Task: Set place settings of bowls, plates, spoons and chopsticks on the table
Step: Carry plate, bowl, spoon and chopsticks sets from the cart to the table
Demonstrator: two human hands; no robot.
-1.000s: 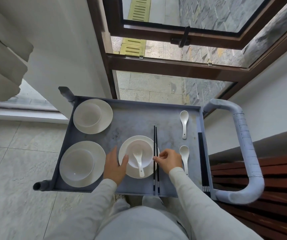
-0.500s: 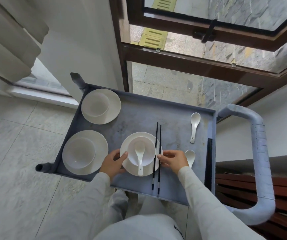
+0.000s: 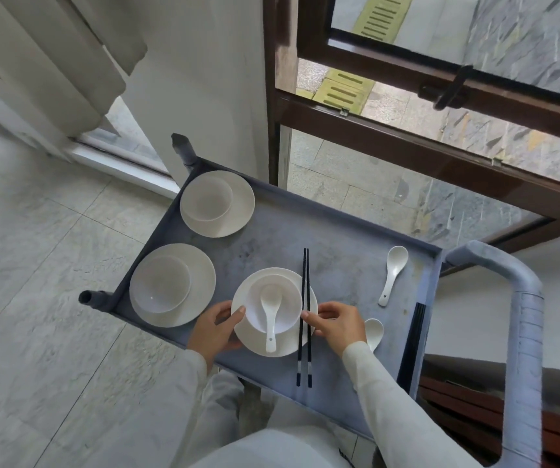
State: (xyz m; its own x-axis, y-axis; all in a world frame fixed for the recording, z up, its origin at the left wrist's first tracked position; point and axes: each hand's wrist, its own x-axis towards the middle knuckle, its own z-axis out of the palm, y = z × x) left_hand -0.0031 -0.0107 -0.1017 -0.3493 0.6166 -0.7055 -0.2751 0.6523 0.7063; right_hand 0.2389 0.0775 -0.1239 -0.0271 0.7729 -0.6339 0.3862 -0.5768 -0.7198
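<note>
On the grey cart tray stands a white plate with a white bowl on it and a white spoon lying in the bowl. My left hand grips the left rim of this plate. A pair of black chopsticks lies over the plate's right edge, and my right hand pinches them. Two more bowl-on-plate sets sit at the tray's left and far left. Loose spoons lie at the right and under my right wrist.
More black chopsticks lie along the tray's right wall. The cart's padded handle curves at the right. A wooden bench is at the lower right. A window frame and a white wall stand beyond the cart.
The view has swung so the cart sits tilted and lower right. My hands stay at the near plate; the right hand's fingers have closed onto the chopsticks, which now lie closer together.
</note>
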